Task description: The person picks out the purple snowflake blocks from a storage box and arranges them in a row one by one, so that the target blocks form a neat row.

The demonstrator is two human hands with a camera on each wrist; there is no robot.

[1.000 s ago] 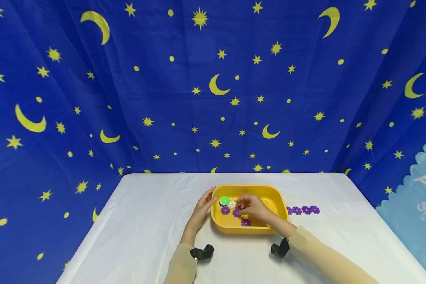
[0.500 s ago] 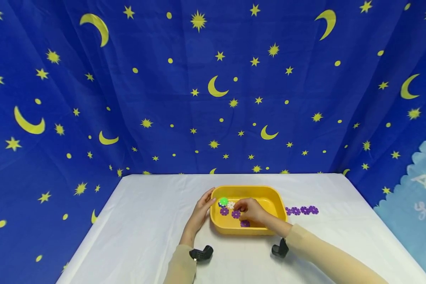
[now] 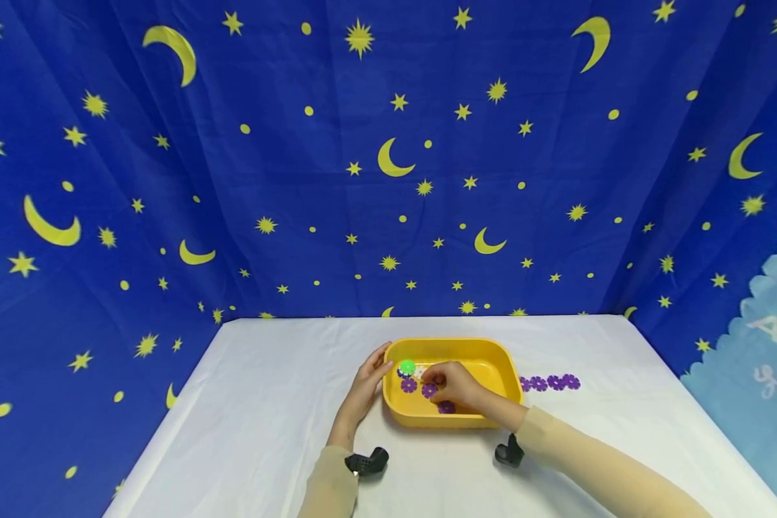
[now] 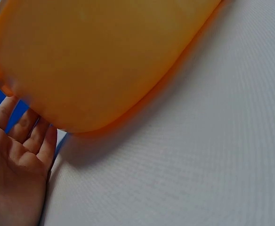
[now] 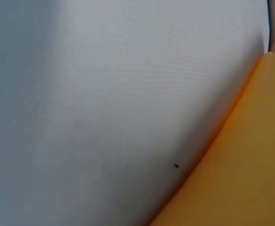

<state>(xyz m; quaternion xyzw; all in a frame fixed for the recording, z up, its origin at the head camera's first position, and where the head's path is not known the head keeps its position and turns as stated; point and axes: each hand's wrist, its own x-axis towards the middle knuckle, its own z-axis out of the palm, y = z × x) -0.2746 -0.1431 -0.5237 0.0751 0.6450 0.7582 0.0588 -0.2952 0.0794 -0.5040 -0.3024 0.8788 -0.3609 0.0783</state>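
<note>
A yellow plastic basin stands on the white-covered table. My left hand holds its left end, thumb at the rim and fingers against the outer wall; in the left wrist view those fingers lie under the rim. My right hand is down inside the basin, index finger and thumb curled around a purple flower-shaped disc. More purple discs lie nearby, one partly under the hand. A green disc and a white disc are at the basin's left end.
Right of the basin, a row of several joined purple discs lies on the white cloth. A blue curtain with yellow moons and stars hangs behind the table and along its sides.
My right hand has shifted slightly left inside the basin, its index finger and thumb now closer about the purple disc. The left hand stays at the basin's end.
</note>
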